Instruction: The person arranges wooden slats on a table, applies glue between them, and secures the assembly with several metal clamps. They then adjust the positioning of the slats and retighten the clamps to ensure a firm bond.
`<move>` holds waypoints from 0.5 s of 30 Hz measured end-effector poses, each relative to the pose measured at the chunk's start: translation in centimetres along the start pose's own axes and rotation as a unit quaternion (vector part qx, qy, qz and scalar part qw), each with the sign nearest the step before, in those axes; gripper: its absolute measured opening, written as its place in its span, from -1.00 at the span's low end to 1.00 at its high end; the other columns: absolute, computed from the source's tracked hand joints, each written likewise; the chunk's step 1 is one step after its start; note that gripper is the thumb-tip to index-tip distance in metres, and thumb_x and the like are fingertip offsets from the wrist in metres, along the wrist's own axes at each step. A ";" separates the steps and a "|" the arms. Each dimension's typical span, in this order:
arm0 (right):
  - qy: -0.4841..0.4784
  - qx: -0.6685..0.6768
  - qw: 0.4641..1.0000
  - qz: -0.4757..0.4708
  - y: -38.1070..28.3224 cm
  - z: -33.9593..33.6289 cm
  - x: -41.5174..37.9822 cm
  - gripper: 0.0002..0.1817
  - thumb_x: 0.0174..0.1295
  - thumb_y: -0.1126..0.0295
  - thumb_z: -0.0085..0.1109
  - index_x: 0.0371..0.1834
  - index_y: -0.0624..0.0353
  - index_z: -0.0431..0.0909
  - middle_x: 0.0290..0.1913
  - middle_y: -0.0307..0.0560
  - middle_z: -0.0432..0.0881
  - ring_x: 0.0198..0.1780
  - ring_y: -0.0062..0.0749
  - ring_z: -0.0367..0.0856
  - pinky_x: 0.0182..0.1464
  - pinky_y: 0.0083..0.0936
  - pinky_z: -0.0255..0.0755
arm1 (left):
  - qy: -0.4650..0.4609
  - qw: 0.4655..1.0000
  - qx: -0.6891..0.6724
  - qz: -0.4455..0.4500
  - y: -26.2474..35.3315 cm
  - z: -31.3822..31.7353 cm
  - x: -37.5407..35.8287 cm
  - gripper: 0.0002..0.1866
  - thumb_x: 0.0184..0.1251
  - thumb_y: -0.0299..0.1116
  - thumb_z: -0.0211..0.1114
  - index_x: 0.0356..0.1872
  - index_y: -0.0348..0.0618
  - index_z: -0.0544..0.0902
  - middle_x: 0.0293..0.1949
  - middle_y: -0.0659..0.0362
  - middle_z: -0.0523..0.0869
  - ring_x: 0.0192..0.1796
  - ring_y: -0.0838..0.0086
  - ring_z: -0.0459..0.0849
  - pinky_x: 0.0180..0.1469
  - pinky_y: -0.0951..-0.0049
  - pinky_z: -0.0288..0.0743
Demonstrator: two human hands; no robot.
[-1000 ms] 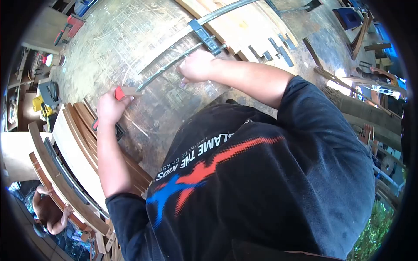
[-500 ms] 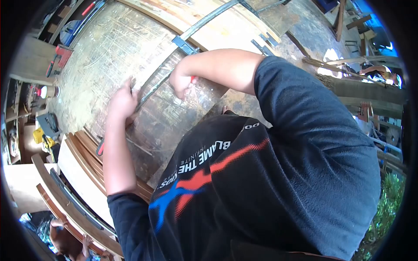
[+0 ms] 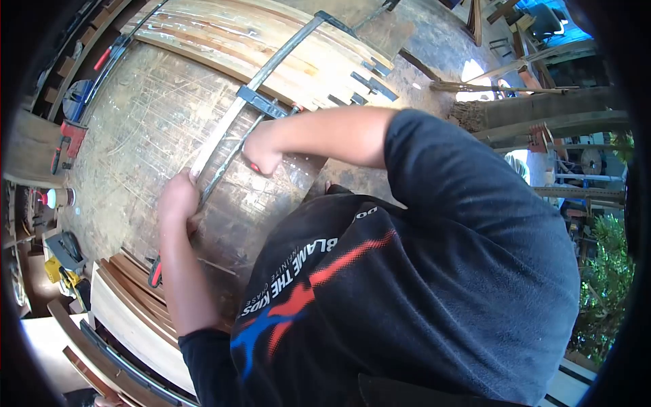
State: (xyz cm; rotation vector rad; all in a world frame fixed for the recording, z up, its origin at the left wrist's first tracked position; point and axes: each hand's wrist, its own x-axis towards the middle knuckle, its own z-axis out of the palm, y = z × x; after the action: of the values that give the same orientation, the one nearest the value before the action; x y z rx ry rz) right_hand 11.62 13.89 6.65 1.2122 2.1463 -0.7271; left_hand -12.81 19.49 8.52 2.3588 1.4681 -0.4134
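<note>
Curling around the end of the metal clamp point(image 3: 281, 55), which crosses the wooden panel point(image 3: 224, 30), the left hand point(image 3: 179, 197) seems closed; the right hand point(image 3: 263, 148) folds upon a red-ended tool point(image 3: 255, 167). Probably heavy and stiff, the clamp is best held by its bar.

The room is a cluttered workshop, its broad counter point(image 3: 146, 152) scored with scratches and stained. Wooden shelving point(image 3: 87, 51) lines the left. Toward the right, weathered timbers point(image 3: 542, 110) cross near a dark chair point(image 3: 544, 22), with blue point(image 3: 580, 30) behind. Bright daylight point(image 3: 473, 71) glares in patches; leafy greenery point(image 3: 602, 271) shows at the right edge.
</note>
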 end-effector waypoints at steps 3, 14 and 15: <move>-0.217 0.199 0.955 0.037 1.7 -1.4 2.1 -0.58 0.08 0.15 0.43 -0.07 0.19 0.77 -0.20 0.13 0.81 -0.17 0.07 0.76 -0.12 -0.11 0.63 | -0.011 1.000 0.005 -0.008 0.5 -0.4 0.3 -0.60 0.68 -0.13 -0.07 0.15 -0.12 0.65 0.10 -0.17 0.74 0.18 -0.12 0.69 0.22 -0.08 0.54; 0.196 -0.031 0.978 0.070 -1.4 2.3 -2.9 -0.71 0.31 0.22 0.09 -0.21 0.12 0.77 -0.18 0.08 0.82 -0.08 0.02 0.81 -0.01 -0.08 0.66 | -0.025 1.000 0.001 -0.011 0.5 -0.5 0.4 -0.57 0.70 -0.14 -0.11 0.19 -0.18 0.64 0.15 -0.14 0.73 0.22 -0.07 0.68 0.25 -0.05 0.55; 0.220 -0.033 0.972 0.071 -1.5 3.0 -2.7 -0.72 0.31 0.23 0.08 -0.22 0.12 0.76 -0.18 0.08 0.83 -0.08 0.02 0.81 0.00 -0.08 0.67 | -0.021 1.000 0.003 -0.004 0.5 -0.4 0.3 -0.57 0.70 -0.15 -0.11 0.19 -0.19 0.64 0.15 -0.14 0.73 0.22 -0.07 0.68 0.25 -0.04 0.55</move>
State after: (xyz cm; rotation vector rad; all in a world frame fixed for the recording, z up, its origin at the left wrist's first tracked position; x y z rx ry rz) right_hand 12.06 9.59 6.76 1.5881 2.3734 -0.3425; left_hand -12.26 19.66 8.80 2.3351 1.4598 -0.4679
